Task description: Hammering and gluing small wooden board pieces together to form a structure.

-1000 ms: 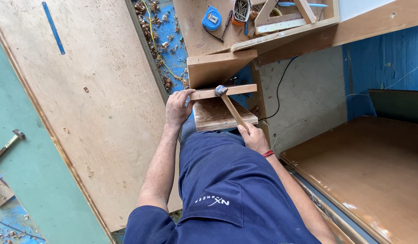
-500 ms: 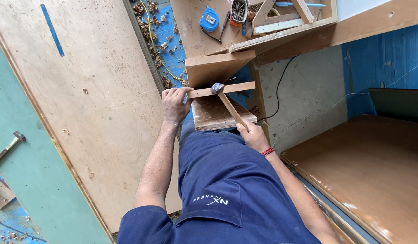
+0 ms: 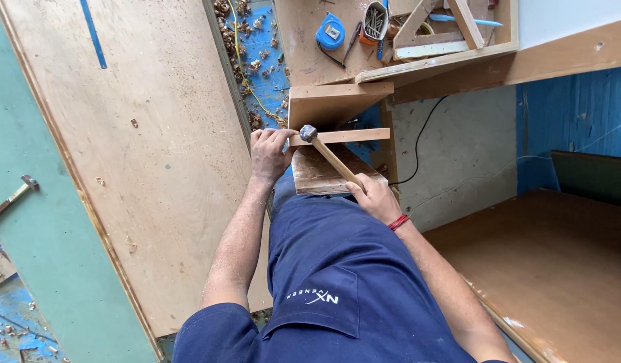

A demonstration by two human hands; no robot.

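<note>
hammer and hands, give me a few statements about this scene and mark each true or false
1. The right hand grips the hammer by its wooden handle. True.
2. The left hand lies flat on the big plywood sheet. False: it holds the end of the thin slat.
3. The hammer head sits near the left end of the slat, close to the left hand. True.
4. A red tape measure lies on the bench. False: the tape measure is blue.
5. A second hammer lies on the green surface at far left. True.
6. The right wrist is bare. False: it wears a red band.
</note>
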